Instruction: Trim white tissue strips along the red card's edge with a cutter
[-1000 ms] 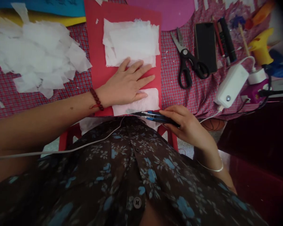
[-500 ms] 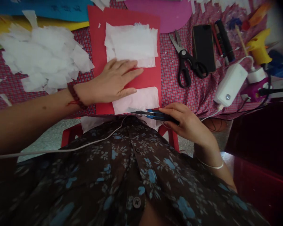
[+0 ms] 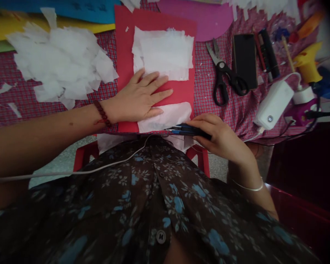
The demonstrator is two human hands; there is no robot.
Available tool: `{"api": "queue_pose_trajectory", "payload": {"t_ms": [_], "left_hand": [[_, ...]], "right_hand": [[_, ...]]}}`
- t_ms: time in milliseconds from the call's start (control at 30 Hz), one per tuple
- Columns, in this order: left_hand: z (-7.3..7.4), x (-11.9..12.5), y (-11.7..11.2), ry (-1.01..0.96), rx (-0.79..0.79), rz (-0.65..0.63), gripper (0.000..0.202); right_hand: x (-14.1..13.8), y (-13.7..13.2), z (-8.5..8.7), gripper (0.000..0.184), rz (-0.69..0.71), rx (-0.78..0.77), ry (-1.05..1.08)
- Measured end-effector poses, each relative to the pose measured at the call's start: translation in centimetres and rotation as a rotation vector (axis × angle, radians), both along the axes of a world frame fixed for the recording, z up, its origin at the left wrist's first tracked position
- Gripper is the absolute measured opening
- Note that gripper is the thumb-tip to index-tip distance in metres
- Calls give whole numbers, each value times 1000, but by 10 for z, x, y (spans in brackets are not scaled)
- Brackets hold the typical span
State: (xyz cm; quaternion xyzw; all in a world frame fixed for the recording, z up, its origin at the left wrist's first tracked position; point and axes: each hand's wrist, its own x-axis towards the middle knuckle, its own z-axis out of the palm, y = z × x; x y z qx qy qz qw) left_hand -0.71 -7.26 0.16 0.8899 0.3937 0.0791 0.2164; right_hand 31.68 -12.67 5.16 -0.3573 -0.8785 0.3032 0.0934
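My left hand lies flat with its fingers spread on a red card. Its fingertips reach the lower edge of a stack of white tissue paper, and its thumb rests at a single white sheet near the card's front edge. My right hand is wrapped round a black and blue utility knife. The blade points left along the table's front edge, at the lower border of the white sheet. Its tip is hard to make out.
Torn white paper is heaped on the left. Scissors, a phone, pens and a white power adapter lie to the right on the checked tablecloth. A pale cable crosses my lap.
The whole view has shifted, so the table's things sit further right. The knife now lies a little closer under the white sheet's edge. My left hand stays flat on the card.
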Motion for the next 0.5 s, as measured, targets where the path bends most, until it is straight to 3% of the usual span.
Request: {"api": "queue_pose_trajectory", "payload": {"t_ms": [500], "left_hand": [[0,1,1,-8,-22,17,76]], "right_hand": [[-30,16,-8,48,114,33,77]]}}
